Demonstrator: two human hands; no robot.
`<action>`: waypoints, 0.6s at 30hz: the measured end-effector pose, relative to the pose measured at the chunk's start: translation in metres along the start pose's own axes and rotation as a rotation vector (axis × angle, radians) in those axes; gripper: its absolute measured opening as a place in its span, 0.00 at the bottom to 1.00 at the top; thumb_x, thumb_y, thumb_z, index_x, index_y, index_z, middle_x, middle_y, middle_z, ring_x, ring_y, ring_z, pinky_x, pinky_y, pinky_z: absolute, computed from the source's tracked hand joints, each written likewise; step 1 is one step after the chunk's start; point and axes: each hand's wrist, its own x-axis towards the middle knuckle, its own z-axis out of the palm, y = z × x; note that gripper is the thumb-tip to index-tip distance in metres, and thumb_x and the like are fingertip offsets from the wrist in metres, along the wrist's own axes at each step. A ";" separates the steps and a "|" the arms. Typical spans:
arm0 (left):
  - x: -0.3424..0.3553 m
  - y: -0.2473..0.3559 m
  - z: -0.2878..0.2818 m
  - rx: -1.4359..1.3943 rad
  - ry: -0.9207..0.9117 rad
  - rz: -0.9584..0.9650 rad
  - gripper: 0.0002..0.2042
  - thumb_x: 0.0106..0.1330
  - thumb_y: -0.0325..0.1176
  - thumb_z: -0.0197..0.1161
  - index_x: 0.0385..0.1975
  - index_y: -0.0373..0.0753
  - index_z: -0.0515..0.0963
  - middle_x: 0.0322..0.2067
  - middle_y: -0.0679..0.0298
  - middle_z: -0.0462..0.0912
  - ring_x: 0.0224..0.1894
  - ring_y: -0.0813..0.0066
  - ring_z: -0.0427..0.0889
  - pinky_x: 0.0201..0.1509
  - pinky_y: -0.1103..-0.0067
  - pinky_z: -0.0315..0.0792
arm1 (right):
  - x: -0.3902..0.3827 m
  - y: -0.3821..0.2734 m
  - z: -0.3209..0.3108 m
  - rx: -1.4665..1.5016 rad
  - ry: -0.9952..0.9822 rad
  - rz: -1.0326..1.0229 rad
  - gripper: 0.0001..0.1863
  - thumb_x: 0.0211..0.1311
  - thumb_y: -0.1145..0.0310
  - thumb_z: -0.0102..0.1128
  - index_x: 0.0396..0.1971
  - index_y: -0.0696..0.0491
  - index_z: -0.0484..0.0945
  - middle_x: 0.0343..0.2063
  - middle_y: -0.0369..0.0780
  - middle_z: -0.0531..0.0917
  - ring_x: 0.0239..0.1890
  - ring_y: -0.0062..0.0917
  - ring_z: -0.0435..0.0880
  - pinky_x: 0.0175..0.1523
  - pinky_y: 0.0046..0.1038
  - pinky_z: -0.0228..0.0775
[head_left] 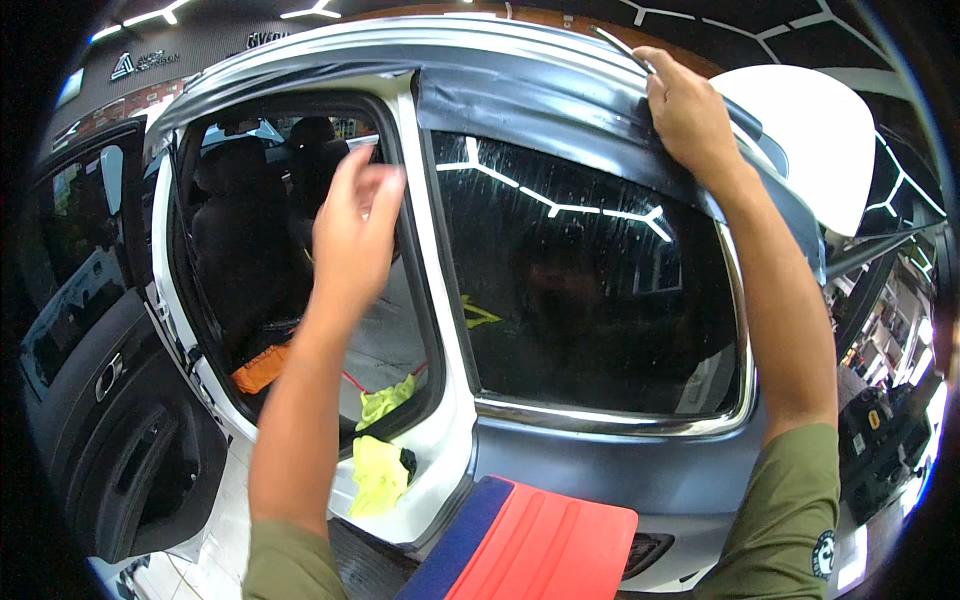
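Note:
My right hand (690,115) is closed on a thin, narrow silver tool (620,48) at the car's roof edge, against dark blue-grey film (520,105). The film lies along the roof and above the rear side window (580,300). My left hand (355,215) is raised before the open doorway, beside the white pillar (440,350); its bent fingers are blurred. Close below me is a red squeegee (540,555) with a dark blue edge. Yellow-green cloths (375,475) lie on and inside the sill.
An open door (110,420) stands at the left. Seats (230,240) and an orange item (260,370) show inside the car. A white raised panel (800,130) is at upper right, with cluttered dark equipment (865,460) below it.

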 end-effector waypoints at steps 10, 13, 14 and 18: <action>0.113 0.000 0.015 0.306 -0.123 -0.160 0.23 0.61 0.33 0.63 0.52 0.25 0.69 0.28 0.61 0.77 0.28 0.78 0.77 0.30 0.80 0.74 | -0.002 -0.007 0.019 -0.024 0.175 -0.037 0.13 0.60 0.74 0.51 0.46 0.52 0.75 0.33 0.47 0.82 0.34 0.44 0.81 0.41 0.41 0.74; 0.112 0.010 0.017 0.279 -0.156 -0.220 0.19 0.60 0.29 0.62 0.48 0.26 0.71 0.28 0.61 0.78 0.28 0.77 0.78 0.31 0.80 0.75 | -0.003 -0.004 0.019 -0.041 0.179 -0.040 0.14 0.61 0.74 0.51 0.46 0.52 0.74 0.33 0.47 0.82 0.34 0.44 0.81 0.40 0.41 0.74; 0.112 0.013 0.017 0.313 -0.162 -0.214 0.19 0.60 0.28 0.62 0.48 0.26 0.71 0.28 0.62 0.78 0.27 0.77 0.78 0.31 0.80 0.76 | -0.003 -0.004 0.019 -0.047 0.179 -0.041 0.14 0.61 0.74 0.51 0.47 0.52 0.74 0.33 0.47 0.82 0.34 0.44 0.81 0.40 0.41 0.74; 0.113 0.010 0.014 0.492 -0.145 -0.083 0.17 0.59 0.26 0.60 0.47 0.25 0.71 0.29 0.61 0.77 0.27 0.77 0.78 0.32 0.80 0.77 | -0.003 -0.009 0.018 -0.057 0.168 -0.023 0.13 0.61 0.74 0.51 0.47 0.52 0.74 0.33 0.47 0.82 0.35 0.44 0.81 0.40 0.41 0.74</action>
